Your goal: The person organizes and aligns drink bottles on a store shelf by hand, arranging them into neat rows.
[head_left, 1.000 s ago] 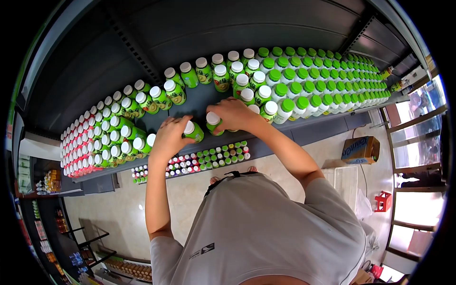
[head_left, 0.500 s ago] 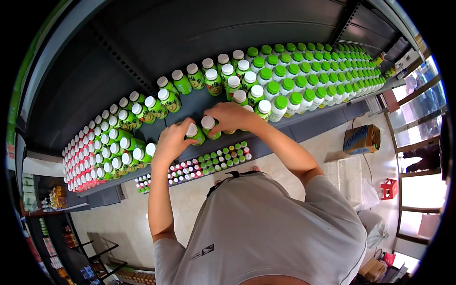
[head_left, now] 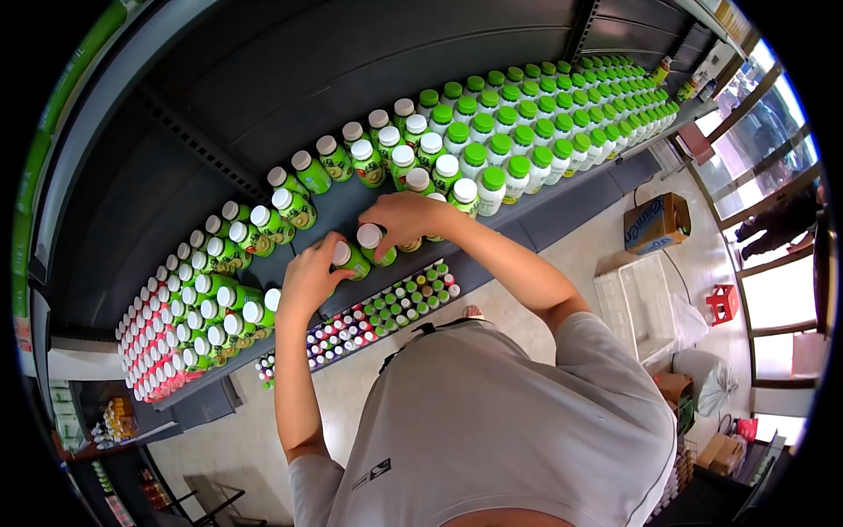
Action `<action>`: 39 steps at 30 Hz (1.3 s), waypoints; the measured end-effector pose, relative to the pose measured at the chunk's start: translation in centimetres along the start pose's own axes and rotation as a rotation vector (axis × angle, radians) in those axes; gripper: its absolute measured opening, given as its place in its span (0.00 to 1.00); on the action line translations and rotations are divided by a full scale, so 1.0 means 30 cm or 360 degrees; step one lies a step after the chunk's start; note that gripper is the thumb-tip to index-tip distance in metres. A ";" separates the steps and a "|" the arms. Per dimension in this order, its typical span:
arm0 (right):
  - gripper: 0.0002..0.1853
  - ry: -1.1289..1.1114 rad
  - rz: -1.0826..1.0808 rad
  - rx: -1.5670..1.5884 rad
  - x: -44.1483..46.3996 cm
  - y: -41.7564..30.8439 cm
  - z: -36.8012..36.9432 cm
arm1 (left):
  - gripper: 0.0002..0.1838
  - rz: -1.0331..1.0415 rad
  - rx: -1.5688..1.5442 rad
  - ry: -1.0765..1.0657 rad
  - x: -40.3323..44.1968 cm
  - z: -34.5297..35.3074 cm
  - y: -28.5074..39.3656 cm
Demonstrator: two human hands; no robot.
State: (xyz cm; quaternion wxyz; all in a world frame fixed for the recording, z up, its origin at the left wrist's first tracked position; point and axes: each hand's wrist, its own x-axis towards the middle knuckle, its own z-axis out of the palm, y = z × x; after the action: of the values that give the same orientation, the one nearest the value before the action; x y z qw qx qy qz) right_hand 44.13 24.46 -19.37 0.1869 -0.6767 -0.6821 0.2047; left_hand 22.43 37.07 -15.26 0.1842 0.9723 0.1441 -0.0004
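- The dark shelf (head_left: 338, 209) carried rows of capped bottles; the caps and labels hid what was inside them.
- The left hand (head_left: 312, 272) had its fingers clamped on one white-capped green bottle (head_left: 354, 264) at the shelf's front edge.
- The right hand (head_left: 408, 216) had its fingers clamped on a second green bottle (head_left: 383, 255), just beside the first; whether either bottle's base touched the shelf could not be told.
- Other avocado-labelled bottles (head_left: 300, 213) stood behind and to both sides.
- White bottles with green caps (head_left: 491, 200) filled the right stretch, pink ones (head_left: 156, 356) the far left.
- The right hand and forearm blocked sight of some neighbouring bottles.
- Lower down, more small bottles (head_left: 406, 303) sat in close rows.
- On the floor (head_left: 395, 349), well apart, were a white crate (head_left: 606, 303), a cardboard box (head_left: 644, 230) and a red stool (head_left: 722, 305).
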 end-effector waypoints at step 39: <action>0.36 0.0165 0.0115 -0.0199 0.046 -0.190 0.087 | 0.30 -0.0046 -0.0136 0.0246 -0.157 -0.023 -0.136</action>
State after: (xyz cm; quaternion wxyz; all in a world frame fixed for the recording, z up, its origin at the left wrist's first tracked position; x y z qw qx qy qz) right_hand 37.89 25.77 -18.58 0.1719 -0.7210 -0.6580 0.1330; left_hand 16.74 39.63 -15.82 0.2139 0.9584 0.1719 0.0782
